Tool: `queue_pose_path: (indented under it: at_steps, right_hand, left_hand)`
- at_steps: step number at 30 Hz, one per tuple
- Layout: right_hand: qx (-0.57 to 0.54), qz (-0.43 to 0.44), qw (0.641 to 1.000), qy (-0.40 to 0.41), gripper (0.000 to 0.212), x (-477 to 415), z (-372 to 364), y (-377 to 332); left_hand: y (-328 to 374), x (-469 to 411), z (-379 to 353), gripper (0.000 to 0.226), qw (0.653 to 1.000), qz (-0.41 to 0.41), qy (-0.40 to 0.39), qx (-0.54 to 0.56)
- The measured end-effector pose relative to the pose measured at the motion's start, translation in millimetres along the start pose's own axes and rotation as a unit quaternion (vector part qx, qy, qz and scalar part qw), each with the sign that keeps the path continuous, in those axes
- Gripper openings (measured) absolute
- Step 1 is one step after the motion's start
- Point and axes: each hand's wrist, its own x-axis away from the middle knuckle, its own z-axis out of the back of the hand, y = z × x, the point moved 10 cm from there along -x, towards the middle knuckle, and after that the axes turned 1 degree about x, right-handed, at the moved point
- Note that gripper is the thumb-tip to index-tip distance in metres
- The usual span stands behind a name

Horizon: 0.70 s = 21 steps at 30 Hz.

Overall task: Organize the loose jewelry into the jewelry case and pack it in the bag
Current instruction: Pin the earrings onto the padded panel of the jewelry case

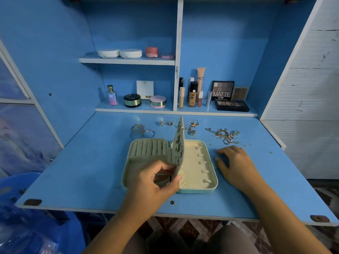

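Blue desk [88, 162]: left grip [156, 182] pinches case flap [178, 143], right grip [236, 165] spread; palette [222, 90] reads MATTE.

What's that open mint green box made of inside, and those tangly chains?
The open mint-green jewelry case looks lined with soft, matte cream fabric, maybe velvet: it puckers around its tabs. The tangled pile of thin chains looks like metal: it glints gold and silver.

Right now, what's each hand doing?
Left hand: pinching the earring flap of the jewelry case.
Right hand: open, resting on the desk.
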Motion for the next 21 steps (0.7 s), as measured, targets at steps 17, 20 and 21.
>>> queue_pose_path:
  at_steps: [17,20,21]
  right_hand:
    - [-0.057,-0.081,0.995,0.021,0.016,-29,3,5]
    - [-0.063,-0.102,0.993,0.020,0.016,-43,-1,3]
    - [-0.069,-0.108,0.991,0.030,0.015,-46,-3,3]
  left_hand:
    - [-24,1,6,0.020,0.991,0.113,0.015,0.066]
    - [-23,0,8,0.024,0.991,0.108,0.021,0.070]
    - [-23,0,8,0.026,0.992,0.105,0.023,0.071]
